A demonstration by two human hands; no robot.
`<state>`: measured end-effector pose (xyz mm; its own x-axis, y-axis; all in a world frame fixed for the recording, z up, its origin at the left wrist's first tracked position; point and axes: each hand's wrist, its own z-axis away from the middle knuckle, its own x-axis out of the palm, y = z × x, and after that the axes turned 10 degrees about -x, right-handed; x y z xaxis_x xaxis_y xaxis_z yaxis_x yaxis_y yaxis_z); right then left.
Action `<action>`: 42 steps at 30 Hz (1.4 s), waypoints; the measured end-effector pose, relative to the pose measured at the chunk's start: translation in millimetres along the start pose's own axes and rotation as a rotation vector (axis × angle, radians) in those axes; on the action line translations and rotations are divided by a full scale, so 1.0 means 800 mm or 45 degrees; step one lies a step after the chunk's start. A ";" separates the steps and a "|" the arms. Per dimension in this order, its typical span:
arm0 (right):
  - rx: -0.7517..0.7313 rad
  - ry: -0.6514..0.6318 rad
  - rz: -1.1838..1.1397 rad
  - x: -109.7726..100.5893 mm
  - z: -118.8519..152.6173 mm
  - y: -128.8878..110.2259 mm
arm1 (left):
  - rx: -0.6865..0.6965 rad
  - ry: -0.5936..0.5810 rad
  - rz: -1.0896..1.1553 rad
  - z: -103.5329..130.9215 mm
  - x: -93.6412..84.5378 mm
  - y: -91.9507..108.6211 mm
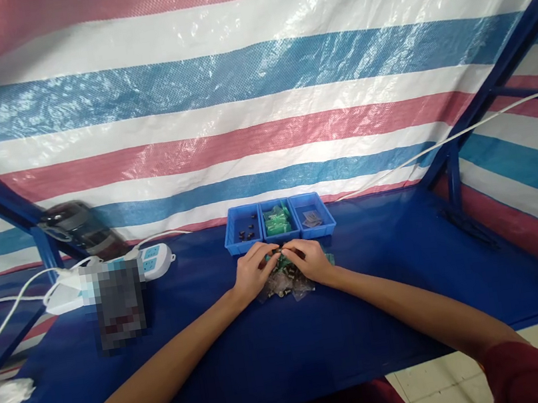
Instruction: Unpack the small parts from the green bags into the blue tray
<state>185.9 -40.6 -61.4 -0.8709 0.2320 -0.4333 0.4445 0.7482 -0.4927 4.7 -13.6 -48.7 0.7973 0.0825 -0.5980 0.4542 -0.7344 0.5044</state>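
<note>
My left hand (254, 273) and my right hand (309, 261) meet at the fingertips over a pile of small parts and clear plastic bags (286, 283) on the blue table. Both hands have thumb and fingers pinched around something too small to make out. Just beyond them stand three joined blue trays. In the left tray (235, 221) lie several small dark pieces. Green packets (277, 220) fill the middle tray, and the right tray (320, 224) holds small clear bags (311, 219). Some green material shows beside my right hand.
A white power strip (157, 260) with cables and a blurred dark object (120, 308) are on the left. Behind them leans a dark bottle (84, 229). Crumpled white tissue (9, 395) lies at the far left. Blue frame posts and a striped sheet (256, 116) bound the table (392, 318).
</note>
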 end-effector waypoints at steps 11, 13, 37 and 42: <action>0.015 0.018 -0.011 -0.001 0.000 -0.001 | -0.087 0.067 -0.011 0.000 0.000 0.005; 0.013 0.014 -0.011 -0.001 0.000 -0.001 | -0.100 0.074 -0.026 0.000 0.000 0.005; 0.027 -0.005 -0.030 -0.007 -0.001 -0.001 | -0.013 0.095 -0.003 -0.003 0.002 0.005; 0.025 -0.006 -0.022 -0.006 0.001 0.000 | 0.015 0.064 0.026 -0.003 0.003 0.003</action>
<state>190.3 -42.1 -59.7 -0.8774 0.2166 -0.4280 0.4337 0.7397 -0.5146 8.7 -14.1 -47.6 0.8254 0.1012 -0.5555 0.4335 -0.7440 0.5085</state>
